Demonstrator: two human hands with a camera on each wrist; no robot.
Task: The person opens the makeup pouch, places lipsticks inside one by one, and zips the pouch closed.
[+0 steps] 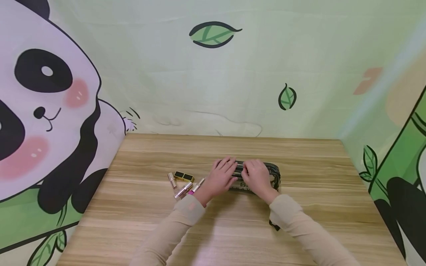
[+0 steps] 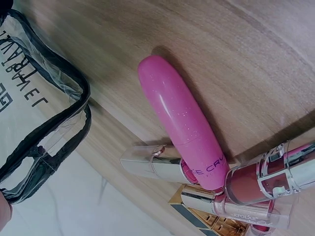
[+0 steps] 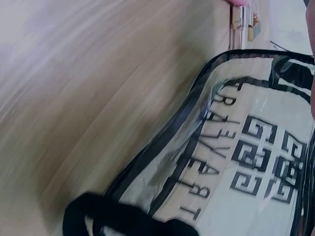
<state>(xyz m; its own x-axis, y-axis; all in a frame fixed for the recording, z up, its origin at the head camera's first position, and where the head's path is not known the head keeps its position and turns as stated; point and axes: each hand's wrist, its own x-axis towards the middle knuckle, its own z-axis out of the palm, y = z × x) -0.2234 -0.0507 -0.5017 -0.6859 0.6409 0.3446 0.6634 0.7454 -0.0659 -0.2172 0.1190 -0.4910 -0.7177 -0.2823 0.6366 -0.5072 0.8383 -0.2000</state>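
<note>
A clear zip pouch [image 1: 241,185] with black trim and black printed lettering lies on the wooden table, below both hands. My left hand [image 1: 220,177] holds its left part, fingers over the top and thumb toward the front panel. At the top edge, a short way to the right, the curled fingers of my right hand [image 1: 257,176] grip the pouch; the fingertips are hidden from above. In the right wrist view the pouch [image 3: 251,157] shows its printed side.
Left of the pouch lie several lip products: a pink tube [image 2: 182,123], a dark red gloss tube [image 2: 246,183], a clear-capped tube [image 2: 142,161] and a black-and-gold case [image 1: 184,176]. A black strap [image 1: 274,225] shows beside the right sleeve. Behind the table [image 1: 316,155] hangs a panda-print backdrop.
</note>
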